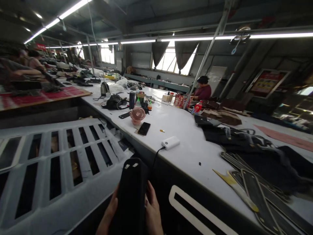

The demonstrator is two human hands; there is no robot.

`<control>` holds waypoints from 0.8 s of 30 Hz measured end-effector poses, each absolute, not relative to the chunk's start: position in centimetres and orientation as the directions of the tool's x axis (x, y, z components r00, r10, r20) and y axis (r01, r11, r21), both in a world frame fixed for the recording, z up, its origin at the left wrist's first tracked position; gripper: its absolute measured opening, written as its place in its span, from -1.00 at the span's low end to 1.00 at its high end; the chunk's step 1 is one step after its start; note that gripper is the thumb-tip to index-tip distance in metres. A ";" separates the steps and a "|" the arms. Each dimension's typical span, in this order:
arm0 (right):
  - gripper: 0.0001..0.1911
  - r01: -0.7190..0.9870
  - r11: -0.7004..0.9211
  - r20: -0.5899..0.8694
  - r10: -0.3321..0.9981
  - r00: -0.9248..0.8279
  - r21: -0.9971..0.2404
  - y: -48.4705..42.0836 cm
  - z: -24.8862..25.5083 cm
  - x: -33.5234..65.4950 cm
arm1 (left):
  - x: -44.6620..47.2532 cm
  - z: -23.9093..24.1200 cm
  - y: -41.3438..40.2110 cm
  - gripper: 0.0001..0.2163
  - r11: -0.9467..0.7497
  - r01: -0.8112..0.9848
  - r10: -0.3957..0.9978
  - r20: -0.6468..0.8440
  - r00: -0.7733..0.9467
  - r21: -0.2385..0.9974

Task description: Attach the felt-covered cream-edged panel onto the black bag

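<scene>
Between my two hands is a long black box-shaped piece (132,195), tilted away from me, with two small pale patches near its far end. My left hand (110,209) grips its left side, and my right hand (153,210) wraps its right side. The fingertips behind it are hidden. What the piece is exactly I cannot make out. To the right of it lies a pale slotted frame (181,199). On the left is a large whitish slatted crate or rack (44,156) with dark rectangular openings.
A long white table (181,166) runs ahead, bearing a white power bank (170,142) with a cable, a phone (144,128), a pink fan (137,115) and bottles. Dark straps (256,195) and a yellow-handled tool (237,191) lie right. A person (204,88) sits beyond; others work far left.
</scene>
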State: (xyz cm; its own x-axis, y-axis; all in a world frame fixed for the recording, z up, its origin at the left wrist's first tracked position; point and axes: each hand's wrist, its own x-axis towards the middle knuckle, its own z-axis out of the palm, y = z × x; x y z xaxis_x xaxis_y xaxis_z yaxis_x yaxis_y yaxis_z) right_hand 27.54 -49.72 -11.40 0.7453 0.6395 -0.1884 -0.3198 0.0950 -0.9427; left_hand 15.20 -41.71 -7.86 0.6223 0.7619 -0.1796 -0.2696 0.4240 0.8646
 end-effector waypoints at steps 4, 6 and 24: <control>-0.54 -0.038 0.150 0.012 0.319 0.948 -0.988 -52.4 -12.7 25.6 | 15.9 -9.2 -42.7 -0.41 0.398 -0.285 0.760 -0.140 0.634 0.872; -0.63 0.052 0.193 0.108 0.291 0.951 -0.980 -53.4 -12.2 25.7 | 16.0 -9.8 -43.2 -0.39 0.357 -0.260 0.760 -0.117 0.639 0.897; -0.59 0.411 -0.157 0.292 0.486 0.824 -0.898 -53.4 -6.6 23.6 | 14.7 -7.9 -43.4 -0.67 -0.418 0.206 0.781 0.234 0.579 0.885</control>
State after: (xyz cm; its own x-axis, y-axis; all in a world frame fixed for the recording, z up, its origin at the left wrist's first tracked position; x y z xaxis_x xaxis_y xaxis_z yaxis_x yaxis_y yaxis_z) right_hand 23.62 -53.39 -6.57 0.8241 0.4856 0.2918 0.4105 -0.1570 -0.8982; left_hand 14.72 -43.45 -7.94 0.5787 0.7813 0.2340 0.2061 -0.4177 0.8849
